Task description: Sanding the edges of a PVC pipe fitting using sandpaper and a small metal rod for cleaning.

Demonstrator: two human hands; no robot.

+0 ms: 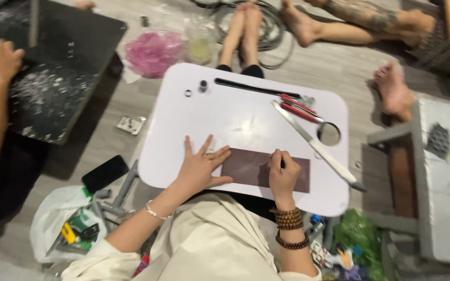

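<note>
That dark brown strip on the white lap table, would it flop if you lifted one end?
Probably. The brown strip lies thin and perfectly flat, like leather or sheet material, so it would likely bend. It looks light. The left hand presses its end while the right hand works on it, suggesting it slides easily on the smooth lap table.

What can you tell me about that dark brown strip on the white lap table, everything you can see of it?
The dark brown strip is a flat, matte rectangle, leather-like by its look, lying lengthwise near the front edge of the white lap table. The left hand lies spread flat, its fingers at the strip's left end. The right hand rests on its middle, gripping a thin dark tool whose tip I cannot make out. The far right end lies uncovered. No cuts or marks are clear.
</note>
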